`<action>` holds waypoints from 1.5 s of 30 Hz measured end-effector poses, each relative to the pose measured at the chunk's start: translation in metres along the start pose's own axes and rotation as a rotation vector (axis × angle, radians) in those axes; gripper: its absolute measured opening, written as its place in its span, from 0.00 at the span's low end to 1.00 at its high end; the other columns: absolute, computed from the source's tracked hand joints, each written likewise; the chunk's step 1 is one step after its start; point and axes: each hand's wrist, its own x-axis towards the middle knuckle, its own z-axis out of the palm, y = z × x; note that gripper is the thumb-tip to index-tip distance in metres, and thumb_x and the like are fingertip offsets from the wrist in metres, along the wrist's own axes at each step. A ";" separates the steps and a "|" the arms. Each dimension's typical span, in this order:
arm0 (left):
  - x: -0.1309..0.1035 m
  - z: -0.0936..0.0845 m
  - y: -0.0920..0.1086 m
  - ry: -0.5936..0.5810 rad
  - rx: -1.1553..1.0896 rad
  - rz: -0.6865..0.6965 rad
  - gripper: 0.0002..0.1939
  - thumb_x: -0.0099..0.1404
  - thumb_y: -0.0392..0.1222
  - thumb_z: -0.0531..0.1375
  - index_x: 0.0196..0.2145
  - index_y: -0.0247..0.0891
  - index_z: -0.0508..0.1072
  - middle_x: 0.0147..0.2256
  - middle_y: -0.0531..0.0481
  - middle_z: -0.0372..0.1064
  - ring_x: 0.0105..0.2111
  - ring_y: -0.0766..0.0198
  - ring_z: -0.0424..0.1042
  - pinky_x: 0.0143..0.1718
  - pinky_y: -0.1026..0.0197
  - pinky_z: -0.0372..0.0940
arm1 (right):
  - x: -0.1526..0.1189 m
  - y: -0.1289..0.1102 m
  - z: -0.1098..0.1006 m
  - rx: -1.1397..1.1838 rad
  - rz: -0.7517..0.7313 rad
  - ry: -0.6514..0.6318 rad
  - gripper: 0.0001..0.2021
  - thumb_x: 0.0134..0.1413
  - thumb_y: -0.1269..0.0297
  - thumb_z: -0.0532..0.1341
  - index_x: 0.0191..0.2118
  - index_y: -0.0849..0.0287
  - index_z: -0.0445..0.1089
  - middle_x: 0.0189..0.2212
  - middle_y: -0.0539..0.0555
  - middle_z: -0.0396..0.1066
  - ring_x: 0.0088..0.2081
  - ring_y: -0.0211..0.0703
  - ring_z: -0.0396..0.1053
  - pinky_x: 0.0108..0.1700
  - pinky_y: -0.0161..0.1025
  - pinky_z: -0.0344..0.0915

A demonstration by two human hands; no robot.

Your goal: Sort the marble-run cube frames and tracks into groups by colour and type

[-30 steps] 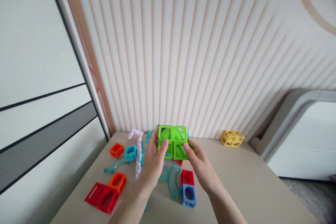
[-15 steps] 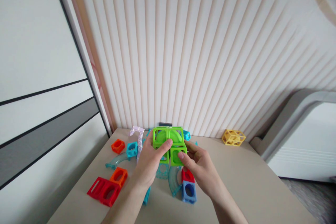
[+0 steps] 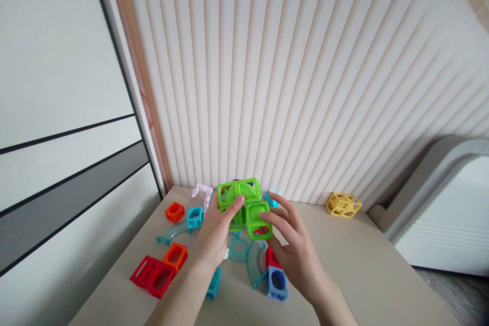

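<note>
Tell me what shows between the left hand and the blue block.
In the head view, a see-through teal panel, then a curved teal tube; a small white piece shows beside the left hand.

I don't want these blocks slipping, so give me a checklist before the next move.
Left hand holding the green blocks: ok.
Right hand gripping firmly: cannot tell; it overlaps the lower right green block.
Green blocks squared up: not ok; the lower right one sits out of line.
Green blocks locked together: cannot tell.
Yellow block apart from both hands: ok, on the table by the wall.
</note>
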 end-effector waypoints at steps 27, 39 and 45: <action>-0.008 0.003 0.005 -0.017 -0.066 0.028 0.26 0.54 0.47 0.74 0.47 0.42 0.71 0.43 0.48 0.79 0.42 0.55 0.80 0.44 0.55 0.75 | -0.003 0.002 0.001 0.142 -0.051 -0.036 0.15 0.65 0.71 0.60 0.54 0.48 0.71 0.66 0.57 0.59 0.68 0.54 0.57 0.66 0.54 0.62; -0.014 0.003 -0.003 -0.139 0.003 0.074 0.30 0.59 0.48 0.71 0.56 0.43 0.67 0.52 0.42 0.76 0.50 0.51 0.77 0.50 0.52 0.73 | -0.009 0.004 0.015 0.198 0.057 0.106 0.29 0.70 0.63 0.56 0.72 0.46 0.49 0.72 0.58 0.48 0.71 0.55 0.49 0.68 0.57 0.56; -0.023 0.009 0.004 -0.244 0.081 0.062 0.34 0.56 0.41 0.72 0.57 0.45 0.64 0.51 0.46 0.76 0.50 0.52 0.78 0.50 0.52 0.74 | -0.007 -0.005 0.016 0.302 0.198 0.161 0.29 0.71 0.60 0.55 0.73 0.46 0.48 0.73 0.53 0.46 0.72 0.51 0.47 0.69 0.52 0.56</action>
